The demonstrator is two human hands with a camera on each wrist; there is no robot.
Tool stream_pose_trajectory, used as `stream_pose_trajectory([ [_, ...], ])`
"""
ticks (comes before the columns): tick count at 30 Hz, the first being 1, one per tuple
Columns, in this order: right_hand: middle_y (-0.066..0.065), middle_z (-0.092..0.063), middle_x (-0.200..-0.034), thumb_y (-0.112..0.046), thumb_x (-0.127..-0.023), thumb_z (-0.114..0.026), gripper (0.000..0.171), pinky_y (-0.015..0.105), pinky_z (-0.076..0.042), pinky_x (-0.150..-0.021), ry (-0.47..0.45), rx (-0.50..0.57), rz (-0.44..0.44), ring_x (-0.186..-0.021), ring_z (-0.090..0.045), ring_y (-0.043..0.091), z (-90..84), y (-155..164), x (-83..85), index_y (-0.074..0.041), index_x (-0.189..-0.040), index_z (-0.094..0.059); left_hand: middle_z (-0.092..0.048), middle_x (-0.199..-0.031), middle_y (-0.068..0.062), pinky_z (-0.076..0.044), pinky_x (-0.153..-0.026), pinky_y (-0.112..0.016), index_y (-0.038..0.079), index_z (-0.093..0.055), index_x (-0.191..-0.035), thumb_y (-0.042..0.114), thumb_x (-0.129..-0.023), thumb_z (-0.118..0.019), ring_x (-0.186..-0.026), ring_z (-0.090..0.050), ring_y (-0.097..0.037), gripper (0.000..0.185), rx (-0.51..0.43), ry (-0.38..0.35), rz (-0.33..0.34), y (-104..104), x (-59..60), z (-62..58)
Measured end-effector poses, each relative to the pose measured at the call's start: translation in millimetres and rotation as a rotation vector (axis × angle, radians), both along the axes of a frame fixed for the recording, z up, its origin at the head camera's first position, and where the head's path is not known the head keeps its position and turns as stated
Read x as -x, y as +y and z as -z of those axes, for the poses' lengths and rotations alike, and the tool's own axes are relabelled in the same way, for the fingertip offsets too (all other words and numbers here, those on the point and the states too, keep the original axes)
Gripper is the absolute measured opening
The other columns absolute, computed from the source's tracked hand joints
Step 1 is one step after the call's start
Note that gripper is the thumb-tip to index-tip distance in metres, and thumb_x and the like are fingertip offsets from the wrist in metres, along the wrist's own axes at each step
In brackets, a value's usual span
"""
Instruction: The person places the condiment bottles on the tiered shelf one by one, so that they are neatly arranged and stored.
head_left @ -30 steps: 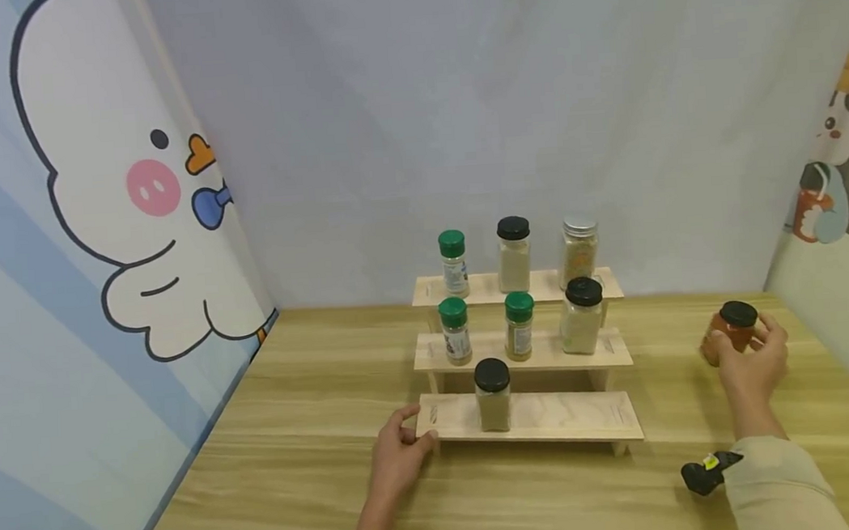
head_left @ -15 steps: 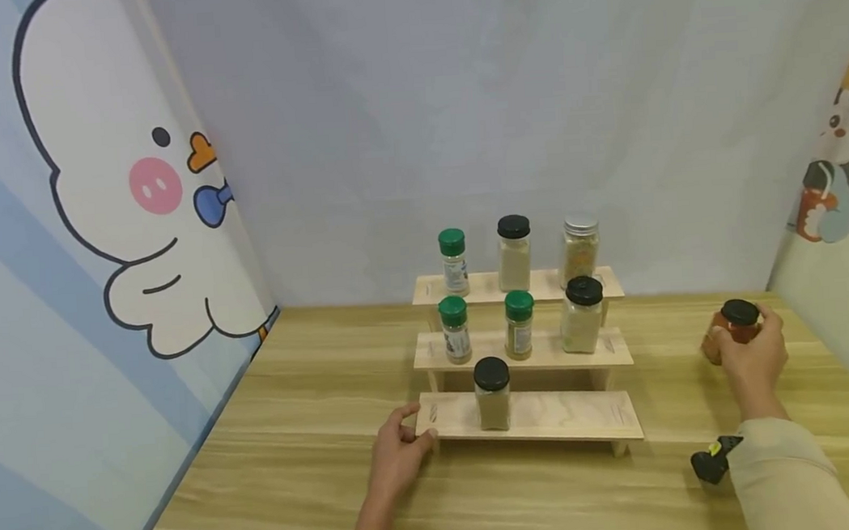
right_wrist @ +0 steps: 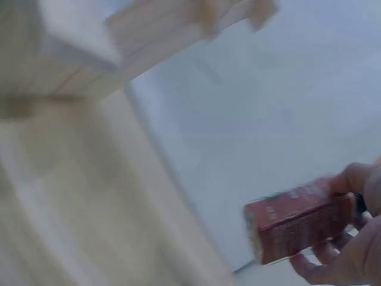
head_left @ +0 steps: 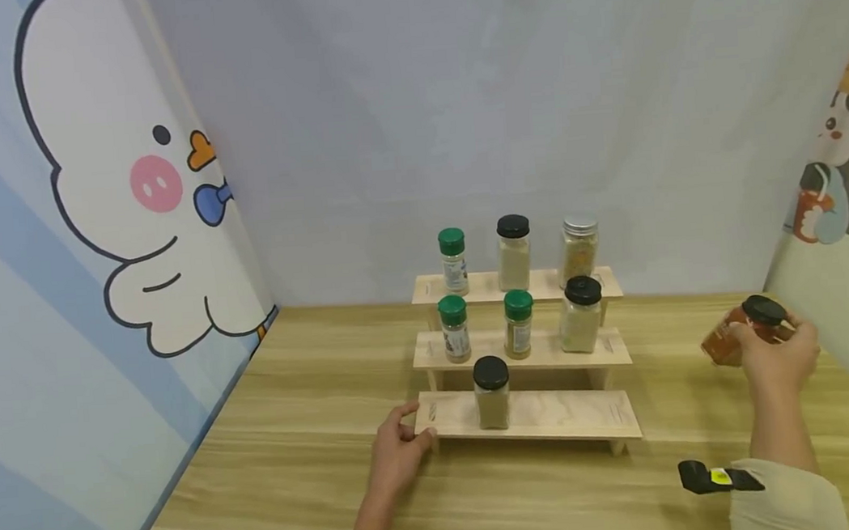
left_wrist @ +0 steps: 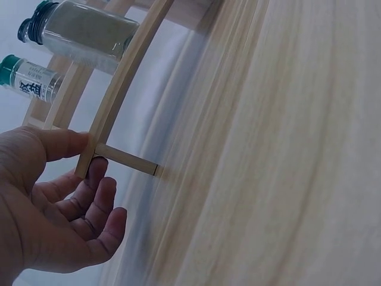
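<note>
My right hand [head_left: 780, 357] grips a square glass spice jar [head_left: 728, 340] with reddish contents and a black lid, right of the rack. The jar leans, its lid toward the right; the right wrist view shows its red label side [right_wrist: 300, 223]. At the left end of the bottom step, my left hand [head_left: 398, 455] pinches the board [head_left: 572, 412] of the three-step wooden spice rack. Thumb above and fingers below the board show in the left wrist view, close to a support leg [left_wrist: 128, 159]. One black-lidded jar [head_left: 493, 399] stands upright on that step.
Two green-capped shakers [head_left: 456, 340] and a black-lidded jar [head_left: 580, 324] stand on the middle step. The top step carries a green-capped shaker [head_left: 454, 267], a black-lidded jar [head_left: 515, 259] and a silver-lidded jar [head_left: 579, 255]. A grey curtain [head_left: 387, 137] hangs behind the wooden table [head_left: 294, 403].
The right hand has moved a little to the right, and the reddish jar has gone from nearly upright to a clear tilt. The left hand keeps its place on the rack.
</note>
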State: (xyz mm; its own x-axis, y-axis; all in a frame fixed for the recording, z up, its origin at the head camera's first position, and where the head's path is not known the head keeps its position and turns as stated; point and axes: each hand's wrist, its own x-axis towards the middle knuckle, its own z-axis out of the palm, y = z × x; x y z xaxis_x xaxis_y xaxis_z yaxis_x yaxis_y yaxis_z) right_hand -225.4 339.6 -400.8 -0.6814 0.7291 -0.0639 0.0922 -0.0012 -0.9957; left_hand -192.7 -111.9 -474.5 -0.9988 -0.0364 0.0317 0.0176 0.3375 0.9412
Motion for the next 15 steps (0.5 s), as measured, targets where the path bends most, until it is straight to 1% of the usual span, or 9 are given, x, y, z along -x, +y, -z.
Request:
stream_pose_trajectory([
  [2, -0.009, -0.04, -0.105, -0.011, -0.082, -0.07, 0.071, 0.013, -0.041, -0.068, -0.012, -0.019, -0.07, -0.086, -0.041, 0.001, -8.9, -5.2, -11.1, -0.014, -0.142, -0.032, -0.054, -0.079, -0.009, -0.041, -0.056, -0.032, -0.001, -0.05, -0.129, 0.01, -0.084, -0.068, -0.065, -0.048, -0.018, 0.05, 0.002, -0.001, 0.001, 0.1, 1.7, -1.0],
  [3, -0.008, -0.041, -0.105, -0.01, -0.081, -0.07, 0.071, 0.012, -0.042, -0.065, -0.002, -0.025, -0.113, -0.086, -0.042, 0.001, -11.8, -7.5, -16.7, -0.014, -0.141, -0.033, -0.054, -0.079, -0.009, -0.041, -0.056, -0.032, -0.001, -0.05, -0.129, 0.011, -0.084, -0.068, -0.065, -0.048, -0.018, 0.051, 0.002, -0.002, 0.001, 0.2, 2.1, -1.3],
  [4, -0.006, -0.041, -0.108, -0.01, -0.082, -0.07, 0.071, 0.012, -0.043, -0.065, -0.001, -0.051, -0.17, -0.086, -0.043, 0.001, -13.4, -10.0, -23.0, -0.013, -0.141, -0.033, -0.054, -0.079, -0.009, -0.041, -0.057, -0.032, -0.001, -0.05, -0.129, 0.011, -0.084, -0.068, -0.066, -0.049, -0.018, 0.051, 0.006, -0.001, 0.001, 0.2, 2.7, -1.2],
  [6, -0.005, -0.043, -0.106, -0.006, -0.08, -0.072, 0.063, 0.012, -0.045, -0.066, 0.066, -0.043, -0.277, -0.084, -0.047, -0.002, -13.7, -13.5, -34.1, -0.016, -0.134, -0.041, -0.054, -0.079, -0.009, -0.041, -0.057, -0.032, -0.001, -0.05, -0.129, 0.011, -0.084, -0.068, -0.066, -0.049, -0.018, 0.051, 0.009, 0.002, 0.002, 0.3, 3.5, -1.2],
  [7, -0.005, -0.044, -0.106, -0.004, -0.08, -0.072, 0.06, 0.011, -0.046, -0.064, 0.104, -0.036, -0.337, -0.082, -0.048, -0.003, -12.4, -15.0, -39.3, -0.018, -0.13, -0.043, -0.054, -0.079, -0.009, -0.041, -0.057, -0.032, 0.0, -0.05, -0.129, 0.012, -0.084, -0.069, -0.066, -0.049, -0.018, 0.05, 0.01, 0.001, 0.003, 0.3, 3.5, -1.2],
  [10, -0.01, -0.05, -0.105, -0.002, -0.081, -0.071, 0.05, 0.011, -0.045, -0.068, 0.194, -0.093, -0.508, -0.084, -0.052, -0.004, -8.5, -21.2, -51.0, -0.022, -0.121, -0.048, -0.054, -0.078, -0.008, -0.041, -0.057, -0.032, 0.0, -0.05, -0.129, 0.011, -0.084, -0.069, -0.065, -0.048, -0.018, 0.05, 0.006, -0.001, 0.002, 0.2, 3.1, -1.5],
  [11, -0.012, -0.052, -0.104, 0.0, -0.081, -0.071, 0.048, 0.011, -0.045, -0.069, 0.231, -0.091, -0.562, -0.086, -0.054, -0.003, -7.2, -23.3, -53.4, -0.023, -0.117, -0.049, -0.054, -0.078, -0.008, -0.041, -0.057, -0.032, 0.0, -0.051, -0.129, 0.011, -0.083, -0.069, -0.065, -0.048, -0.018, 0.05, 0.005, -0.002, 0.001, 0.1, 2.7, -1.6],
  [14, -0.013, -0.057, -0.106, 0.004, -0.082, -0.067, 0.049, 0.012, -0.045, -0.072, 0.286, -0.186, -0.696, -0.093, -0.054, 0.0, -3.9, -31.2, -58.6, -0.019, -0.122, -0.05, -0.054, -0.078, -0.009, -0.041, -0.057, -0.032, -0.001, -0.051, -0.128, 0.01, -0.083, -0.069, -0.065, -0.049, -0.018, 0.05, 0.005, -0.003, 0.001, -0.2, 1.2, -1.8],
  [15, -0.012, -0.058, -0.107, 0.006, -0.082, -0.066, 0.05, 0.014, -0.045, -0.073, 0.303, -0.2, -0.739, -0.094, -0.054, 0.001, -2.9, -33.8, -59.6, -0.016, -0.123, -0.05, -0.055, -0.079, -0.009, -0.042, -0.057, -0.032, -0.001, -0.05, -0.128, 0.01, -0.083, -0.069, -0.066, -0.049, -0.018, 0.05, 0.006, -0.002, 0.003, -0.2, 0.9, -1.7],
])
